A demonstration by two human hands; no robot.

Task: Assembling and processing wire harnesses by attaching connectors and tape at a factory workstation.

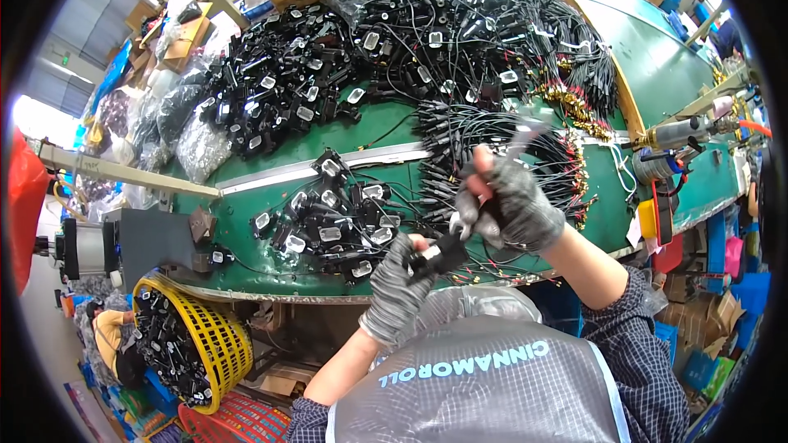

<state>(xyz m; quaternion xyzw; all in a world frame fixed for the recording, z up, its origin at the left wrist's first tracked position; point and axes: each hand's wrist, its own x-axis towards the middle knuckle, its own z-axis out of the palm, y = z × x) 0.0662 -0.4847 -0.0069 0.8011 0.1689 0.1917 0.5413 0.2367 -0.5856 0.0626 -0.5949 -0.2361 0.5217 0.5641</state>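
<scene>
The left hand (397, 294) has its fingers (419, 243) closed on a black part (448, 255), which may slip if the right hand (522, 207), whose grip I cannot tell, pushes hard.

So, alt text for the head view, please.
Grey-gloved left hand holding a black boxy part, grey-gloved right hand close by, over a green workbench heaped with black cabled parts. Lower left, a yellow plastic basket holds more.
</scene>
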